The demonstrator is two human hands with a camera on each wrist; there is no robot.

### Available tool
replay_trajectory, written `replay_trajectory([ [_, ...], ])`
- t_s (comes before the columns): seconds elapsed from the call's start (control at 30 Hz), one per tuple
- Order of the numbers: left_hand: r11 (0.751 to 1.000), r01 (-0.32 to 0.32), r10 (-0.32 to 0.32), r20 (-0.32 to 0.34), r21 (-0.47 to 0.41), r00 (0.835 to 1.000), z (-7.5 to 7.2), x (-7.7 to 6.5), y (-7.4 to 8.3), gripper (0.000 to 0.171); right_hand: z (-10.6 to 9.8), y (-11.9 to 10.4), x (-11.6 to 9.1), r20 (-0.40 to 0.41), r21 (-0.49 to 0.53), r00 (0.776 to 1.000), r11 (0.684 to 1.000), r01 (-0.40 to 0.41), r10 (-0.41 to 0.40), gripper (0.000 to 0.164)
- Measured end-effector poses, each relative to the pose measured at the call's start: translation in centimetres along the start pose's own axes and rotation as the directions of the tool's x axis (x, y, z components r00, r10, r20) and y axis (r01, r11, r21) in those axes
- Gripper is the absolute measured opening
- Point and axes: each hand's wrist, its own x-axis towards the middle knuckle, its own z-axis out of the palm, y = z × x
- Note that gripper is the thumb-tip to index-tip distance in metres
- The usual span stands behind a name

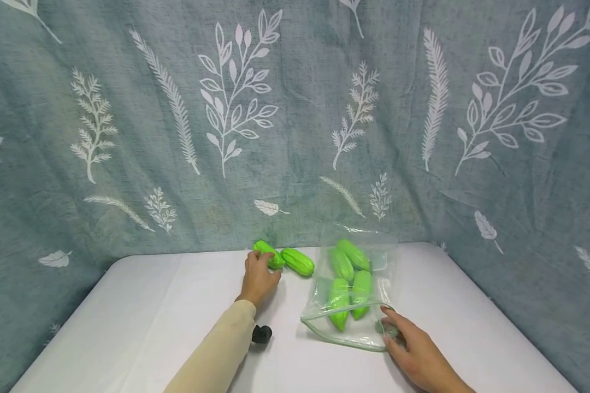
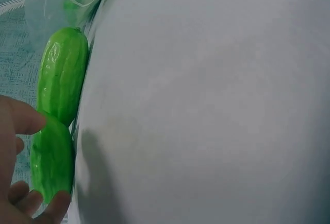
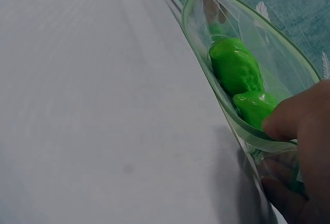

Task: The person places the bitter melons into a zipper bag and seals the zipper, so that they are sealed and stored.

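Note:
My left hand (image 1: 259,278) reaches to the back edge of the table, thumb and fingers around a bright green, ridged cucumber (image 2: 52,159). A second cucumber (image 1: 299,262) lies end to end with it, on its right. My right hand (image 1: 415,349) grips the green-edged mouth of a clear zip bag (image 1: 324,297) at its right corner, thumb inside the rim and fingers behind the plastic. The bag lies with its mouth gaping towards me. Several cucumbers (image 1: 354,254) show through its plastic; two (image 3: 238,67) are visible at the opening in the right wrist view.
A white-covered table (image 1: 152,322) carries everything. Behind and at both sides hangs a blue-green curtain (image 1: 295,136) with white leaf prints, close to the table's back edge. Beside the left sleeve (image 1: 216,349) shows a small black object (image 1: 262,334).

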Motion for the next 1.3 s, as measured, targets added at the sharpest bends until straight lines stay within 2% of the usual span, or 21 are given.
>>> replay_trajectory([
  [0.17, 1.0, -0.013, 0.012, -0.043, -0.023, 0.999, 1.0, 0.3, -0.2, 0.047, 0.0, -0.2, 0.1, 0.001, 0.0, 1.0, 1.0, 0.019, -0.019, 0.054],
  [0.4, 1.0, -0.015, 0.015, -0.075, -0.007, 0.997, 1.9, 0.4, -0.4, 0.045, 0.0, -0.2, 0.1, -0.003, -0.021, 1.0, 0.999, 0.027, -0.027, 0.052],
  [0.67, 1.0, 0.022, -0.023, -0.027, -0.009, 0.999, 1.5, 0.4, -0.2, 0.047, 0.0, -0.2, 0.1, -0.001, -0.011, 1.0, 1.0, 0.022, -0.022, 0.054],
  [0.8, 0.999, -0.013, 0.013, 0.005, 0.036, 1.0, 1.6, 0.6, -0.3, 0.048, -0.1, -0.2, 0.2, 0.003, -0.014, 1.0, 1.0, 0.02, -0.02, 0.053],
  [0.9, 0.994, -0.042, 0.038, 0.037, 0.102, 0.999, 1.7, 0.8, -0.2, 0.049, -0.1, -0.1, 0.2, -0.002, -0.02, 1.0, 0.999, 0.029, -0.029, 0.051],
  [1.03, 0.986, -0.056, 0.045, 0.07, 0.16, 0.997, 1.6, 0.8, 0.2, 0.045, 0.0, 0.0, 0.2, -0.016, -0.025, 0.999, 0.999, 0.04, -0.04, 0.052],
  [1.17, 0.981, -0.068, 0.057, 0.066, 0.181, 0.996, 1.5, 0.8, 0.1, 0.039, 0.0, 0.0, 0.2, -0.017, -0.022, 0.999, 0.999, 0.045, -0.045, 0.052],
  [1.3, 0.976, -0.078, 0.072, 0.039, 0.203, 0.997, 1.6, 0.9, -0.3, 0.041, 0.0, 0.0, 0.2, -0.008, -0.016, 0.999, 0.999, 0.044, -0.044, 0.052],
])
